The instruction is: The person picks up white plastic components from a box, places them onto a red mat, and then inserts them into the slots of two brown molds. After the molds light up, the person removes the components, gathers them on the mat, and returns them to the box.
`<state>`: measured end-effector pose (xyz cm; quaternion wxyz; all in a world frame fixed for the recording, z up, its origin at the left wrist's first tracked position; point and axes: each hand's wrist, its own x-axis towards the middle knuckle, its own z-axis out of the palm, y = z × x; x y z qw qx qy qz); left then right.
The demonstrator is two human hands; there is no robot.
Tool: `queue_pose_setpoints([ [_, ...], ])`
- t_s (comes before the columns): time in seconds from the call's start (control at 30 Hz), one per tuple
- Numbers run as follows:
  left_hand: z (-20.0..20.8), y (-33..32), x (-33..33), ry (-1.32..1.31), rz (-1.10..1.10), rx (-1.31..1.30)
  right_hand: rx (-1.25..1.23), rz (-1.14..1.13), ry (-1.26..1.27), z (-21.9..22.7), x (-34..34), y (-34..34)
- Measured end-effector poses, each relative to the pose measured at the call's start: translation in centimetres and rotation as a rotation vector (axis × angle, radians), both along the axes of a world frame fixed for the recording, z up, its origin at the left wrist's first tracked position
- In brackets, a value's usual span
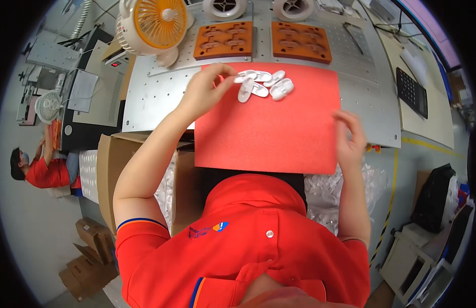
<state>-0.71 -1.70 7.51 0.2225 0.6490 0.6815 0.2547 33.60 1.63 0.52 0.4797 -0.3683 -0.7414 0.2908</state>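
Observation:
Several small white oval plastic pieces (259, 90) lie in a loose pile near the far edge of a red mat (279, 133). My left hand (204, 91) reaches in from the left, thumb and forefinger pinched at the end of the leftmost white piece (241, 78). My right hand (351, 137) hovers at the mat's right edge, apart from the pile. Its fingers are loosely bent and apart, somewhat blurred, with nothing seen in them.
Beyond the mat, two orange-brown fixture blocks (223, 41) (301, 42) sit on the perforated metal table (361, 97). An orange-and-white fan (158, 23) stands far left. An open cardboard box (107, 169) and clear plastic bags (322, 197) flank my lap. Another person (48, 169) sits far left.

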Motion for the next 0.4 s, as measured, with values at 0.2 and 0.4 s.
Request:
queue_pose_setpoints([
  [0.2,-3.3,0.8,-0.3,0.562,-0.534,0.461,0.485,0.365,-0.623,2.5,-9.2,5.6],
  [0.4,-4.2,0.6,-2.9,0.349,-0.505,0.404,0.467,0.601,-0.699,2.7,-9.1,8.5],
])
